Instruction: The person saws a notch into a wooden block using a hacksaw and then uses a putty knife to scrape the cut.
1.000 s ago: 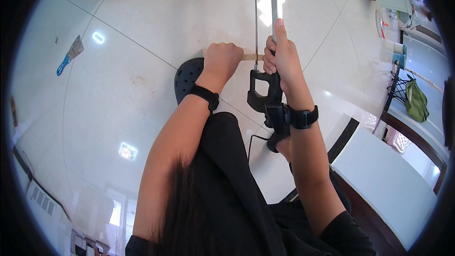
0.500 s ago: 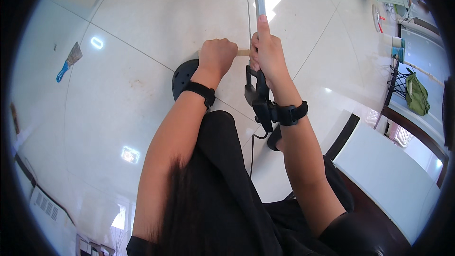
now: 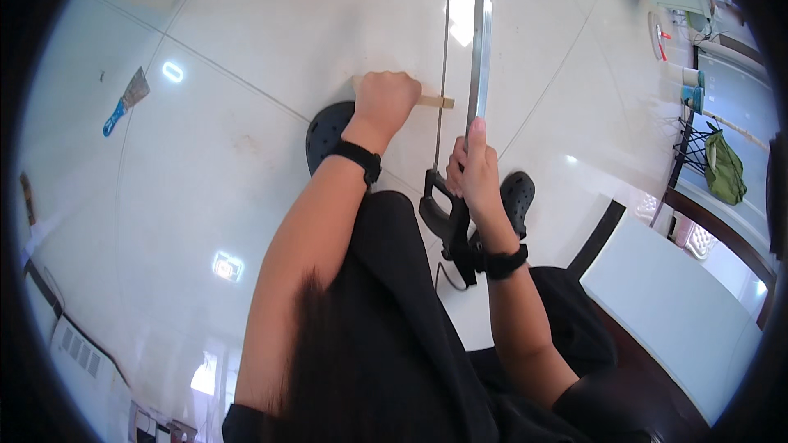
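Note:
My left hand [image 3: 386, 107] is a fist wrapped round a narrow wooden strip [image 3: 431, 101], whose light brown end sticks out to the right. The middle of the strip is hidden inside the fist. In my right hand [image 3: 479, 176] is a hacksaw [image 3: 482, 41], held by the frame just in front of its black handle, thumb lying along the silver tube. Its thin blade [image 3: 444, 57] crosses the strip close to the protruding end. Whether the blade has cut into the wood is too small to tell.
Dark clogs, a left shoe [image 3: 327, 135] and a right shoe [image 3: 517, 197], stand on the glossy tiles. A blue-handled scraper [image 3: 127, 101] lies at the left. To the right are a white-topped table [image 3: 669, 303] and a green bag [image 3: 724, 168].
The hacksaw and my right hand have come back toward me, so the saw's far end now shows. My left hand keeps its grip on the strip. More of the right shoe is visible.

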`<state>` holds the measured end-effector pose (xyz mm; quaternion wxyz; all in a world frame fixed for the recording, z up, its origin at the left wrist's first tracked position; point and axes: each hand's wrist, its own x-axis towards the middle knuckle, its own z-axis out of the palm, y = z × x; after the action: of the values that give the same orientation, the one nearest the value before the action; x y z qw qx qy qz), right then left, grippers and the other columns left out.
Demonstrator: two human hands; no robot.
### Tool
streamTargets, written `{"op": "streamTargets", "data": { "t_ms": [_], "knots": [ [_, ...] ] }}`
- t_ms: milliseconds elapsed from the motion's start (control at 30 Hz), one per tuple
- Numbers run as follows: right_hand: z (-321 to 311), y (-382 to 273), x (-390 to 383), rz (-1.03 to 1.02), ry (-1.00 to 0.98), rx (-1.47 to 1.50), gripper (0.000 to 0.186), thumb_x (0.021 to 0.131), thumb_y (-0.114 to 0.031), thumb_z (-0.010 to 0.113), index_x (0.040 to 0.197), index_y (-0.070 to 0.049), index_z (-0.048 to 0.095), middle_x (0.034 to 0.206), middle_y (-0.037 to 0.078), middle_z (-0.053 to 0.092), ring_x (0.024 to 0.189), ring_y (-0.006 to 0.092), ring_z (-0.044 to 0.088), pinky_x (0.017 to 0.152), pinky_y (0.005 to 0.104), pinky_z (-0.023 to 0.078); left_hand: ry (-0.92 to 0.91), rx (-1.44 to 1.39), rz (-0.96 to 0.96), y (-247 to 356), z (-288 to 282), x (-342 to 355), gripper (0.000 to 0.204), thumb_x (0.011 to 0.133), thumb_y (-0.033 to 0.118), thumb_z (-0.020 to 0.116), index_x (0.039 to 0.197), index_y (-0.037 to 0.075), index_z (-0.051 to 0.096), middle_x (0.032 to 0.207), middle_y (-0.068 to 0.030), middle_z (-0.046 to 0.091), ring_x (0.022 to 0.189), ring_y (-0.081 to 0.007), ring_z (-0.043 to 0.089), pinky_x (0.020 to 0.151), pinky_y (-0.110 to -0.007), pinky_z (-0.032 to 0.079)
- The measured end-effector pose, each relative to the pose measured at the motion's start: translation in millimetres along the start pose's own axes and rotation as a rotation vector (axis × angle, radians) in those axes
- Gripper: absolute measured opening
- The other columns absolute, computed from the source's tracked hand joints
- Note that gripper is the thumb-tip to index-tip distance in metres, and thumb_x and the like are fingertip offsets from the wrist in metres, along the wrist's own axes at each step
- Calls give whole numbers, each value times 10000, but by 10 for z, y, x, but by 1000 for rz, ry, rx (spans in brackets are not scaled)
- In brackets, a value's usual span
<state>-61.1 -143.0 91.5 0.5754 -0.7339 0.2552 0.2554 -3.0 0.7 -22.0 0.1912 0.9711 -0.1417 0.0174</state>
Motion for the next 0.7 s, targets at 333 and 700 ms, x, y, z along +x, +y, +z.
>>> {"op": "streamTargets", "data": {
  "t_ms": [333, 700],
  "knots": [
    [-351, 577, -664, 42, -13, -90, 568, 1006, -523, 344, 591, -136, 320, 492, -51, 298, 390, 68, 280, 371, 244, 221, -168, -20, -166, -109, -208, 415, 147, 731, 264, 733, 754, 119, 731, 706, -97, 680, 660, -284, 676, 576, -369, 530],
    [-538, -30, -1222, -70, -20, 1, 555, 1024, -426, 373, 595, -76, 404, 526, -41, 353, 451, 63, 316, 423, 229, 253, -298, 9, -199, -58, -224, 435, 183, 764, 298, 726, 782, 116, 729, 743, -95, 689, 692, -278, 677, 609, -370, 531]
  ]
}}
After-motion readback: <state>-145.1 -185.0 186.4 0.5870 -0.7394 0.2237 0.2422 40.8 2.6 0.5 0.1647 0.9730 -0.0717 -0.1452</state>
